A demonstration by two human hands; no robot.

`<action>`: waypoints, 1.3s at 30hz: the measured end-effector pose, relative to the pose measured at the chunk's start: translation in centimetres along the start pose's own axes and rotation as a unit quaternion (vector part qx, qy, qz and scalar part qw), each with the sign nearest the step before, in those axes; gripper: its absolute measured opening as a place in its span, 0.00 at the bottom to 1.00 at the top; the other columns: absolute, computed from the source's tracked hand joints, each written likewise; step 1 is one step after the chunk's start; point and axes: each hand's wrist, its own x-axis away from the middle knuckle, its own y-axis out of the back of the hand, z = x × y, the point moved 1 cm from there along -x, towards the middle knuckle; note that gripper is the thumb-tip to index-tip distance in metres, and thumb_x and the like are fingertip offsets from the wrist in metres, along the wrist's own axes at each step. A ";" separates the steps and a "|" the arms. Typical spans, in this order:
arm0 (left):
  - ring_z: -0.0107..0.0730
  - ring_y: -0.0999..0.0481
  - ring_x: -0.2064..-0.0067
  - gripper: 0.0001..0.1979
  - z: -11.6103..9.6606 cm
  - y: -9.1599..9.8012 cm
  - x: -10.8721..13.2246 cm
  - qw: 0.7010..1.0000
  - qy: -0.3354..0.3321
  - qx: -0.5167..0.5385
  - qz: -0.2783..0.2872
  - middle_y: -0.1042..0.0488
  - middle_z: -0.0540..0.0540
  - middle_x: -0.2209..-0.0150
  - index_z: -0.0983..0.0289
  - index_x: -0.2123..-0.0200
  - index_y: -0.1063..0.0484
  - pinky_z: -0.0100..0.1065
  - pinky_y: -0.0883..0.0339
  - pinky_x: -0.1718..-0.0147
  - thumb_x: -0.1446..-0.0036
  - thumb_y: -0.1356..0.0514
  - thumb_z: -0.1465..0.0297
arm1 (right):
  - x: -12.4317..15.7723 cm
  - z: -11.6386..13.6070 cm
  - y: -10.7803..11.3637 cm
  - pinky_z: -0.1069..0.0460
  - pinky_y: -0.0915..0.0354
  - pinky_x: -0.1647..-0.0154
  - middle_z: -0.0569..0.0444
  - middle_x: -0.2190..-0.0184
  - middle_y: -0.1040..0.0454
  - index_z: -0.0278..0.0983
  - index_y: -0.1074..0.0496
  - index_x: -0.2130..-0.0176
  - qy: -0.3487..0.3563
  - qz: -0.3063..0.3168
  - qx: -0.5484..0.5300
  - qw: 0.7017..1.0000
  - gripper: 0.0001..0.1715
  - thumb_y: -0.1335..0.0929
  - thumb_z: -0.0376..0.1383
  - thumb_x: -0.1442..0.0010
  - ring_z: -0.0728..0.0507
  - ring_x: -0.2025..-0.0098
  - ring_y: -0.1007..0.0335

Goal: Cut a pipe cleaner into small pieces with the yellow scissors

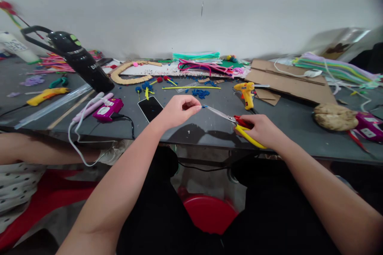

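My left hand [181,110] is closed in a pinch above the table, thumb and forefinger together on a tiny blue piece [204,106]. My right hand [263,129] grips the scissors [220,114] by their red and yellow handles, and the blade tips point left at the blue piece. Beyond the hands lie a heap of blue bits [201,93] and a long yellow stem [191,87]. The black phone [149,108] rests behind my left wrist. Just past the scissors, the yellow glue gun [247,93] lies on the grey table [206,135].
A tall black bottle [86,67] and a purple power adapter [109,109] with white cables stand left. Pink stems [203,67] and cardboard [290,81] lie at the back. Another person's arm [44,149] rests at the left edge. A potato-like lump [335,116] sits right.
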 end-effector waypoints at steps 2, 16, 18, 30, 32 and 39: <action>0.24 0.33 0.73 0.11 0.1 0.0 0.0 1.000 0.001 -0.001 0.004 0.27 0.52 0.72 0.66 0.67 0.24 0.28 0.39 0.73 0.43 0.38 0.63 | 0.0 0.0 0.0 0.52 0.49 0.73 0.59 0.79 0.36 0.37 0.30 0.72 0.001 0.001 0.001 1.000 0.13 0.31 0.44 0.45 0.49 0.74 0.46; 0.25 0.33 0.73 0.13 0.0 0.0 0.1 1.000 0.013 0.011 0.004 0.27 0.53 0.72 0.66 0.66 0.24 0.28 0.39 0.74 0.42 0.38 0.60 | 0.0 0.2 0.1 0.52 0.48 0.73 0.57 0.79 0.35 0.37 0.30 0.75 0.004 -0.017 0.013 1.000 0.15 0.31 0.45 0.46 0.48 0.75 0.45; 0.25 0.33 0.73 0.13 -0.1 0.0 0.1 1.000 0.014 0.012 0.003 0.27 0.53 0.72 0.66 0.66 0.24 0.28 0.39 0.74 0.43 0.38 0.60 | 0.1 0.3 0.1 0.52 0.49 0.74 0.57 0.80 0.36 0.37 0.32 0.75 0.003 -0.020 0.006 1.000 0.15 0.31 0.46 0.45 0.48 0.75 0.46; 0.24 0.34 0.73 0.13 -0.1 0.0 0.0 1.000 0.008 0.002 -0.003 0.27 0.53 0.72 0.66 0.66 0.24 0.28 0.39 0.74 0.42 0.38 0.60 | 0.2 0.2 0.1 0.52 0.49 0.73 0.58 0.79 0.36 0.37 0.31 0.73 0.003 -0.013 0.012 1.000 0.14 0.31 0.45 0.45 0.48 0.74 0.45; 0.24 0.34 0.73 0.13 -0.1 0.0 0.0 1.000 0.008 0.004 -0.002 0.27 0.53 0.72 0.66 0.66 0.24 0.28 0.39 0.74 0.42 0.38 0.61 | 0.2 0.2 0.1 0.52 0.49 0.73 0.57 0.79 0.35 0.37 0.30 0.73 0.007 -0.014 0.012 1.000 0.14 0.32 0.45 0.45 0.48 0.74 0.45; 0.25 0.33 0.73 0.13 -0.1 -0.1 0.1 1.000 0.009 0.004 -0.003 0.26 0.53 0.72 0.66 0.66 0.24 0.29 0.39 0.73 0.42 0.39 0.60 | 0.2 0.2 0.1 0.52 0.48 0.73 0.57 0.79 0.35 0.37 0.31 0.74 0.011 -0.014 0.009 1.000 0.14 0.32 0.45 0.45 0.48 0.74 0.45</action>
